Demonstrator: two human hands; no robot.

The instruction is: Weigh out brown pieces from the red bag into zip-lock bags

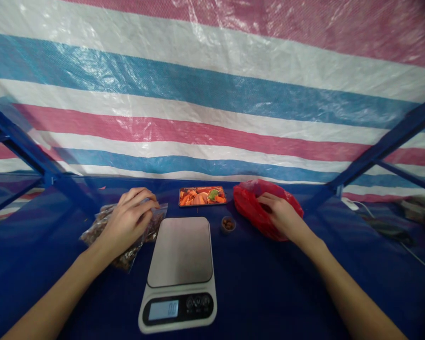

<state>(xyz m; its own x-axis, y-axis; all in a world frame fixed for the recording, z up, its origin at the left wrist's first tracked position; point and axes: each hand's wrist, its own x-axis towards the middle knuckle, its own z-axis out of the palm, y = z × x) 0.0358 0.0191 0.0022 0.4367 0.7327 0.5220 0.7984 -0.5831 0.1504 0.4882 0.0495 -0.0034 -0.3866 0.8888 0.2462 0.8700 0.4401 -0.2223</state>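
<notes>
My left hand [131,215] rests over clear plastic bags [101,222] filled with small brown pieces. Its fingers are bent loosely, with a gap between some of them. On the other side, my right hand [276,210] dips into the mouth of a red plastic bag [248,208]. Those fingers curl together, and what they hold, if anything, is hidden. Between my hands lies a digital kitchen scale [184,250] with a bare metal plate; its display reads 0.0. A small clear cup [228,225] with brown pieces stands between the scale and the red bag.
Behind the scale lies a flat rectangular item [202,196] with an orange food picture. The surface is a blue tabletop [262,293]. Blue metal bars [386,141] slope up on both sides, and a striped plastic sheet [205,85] hangs behind. A white plug and cable [350,204] lie far right.
</notes>
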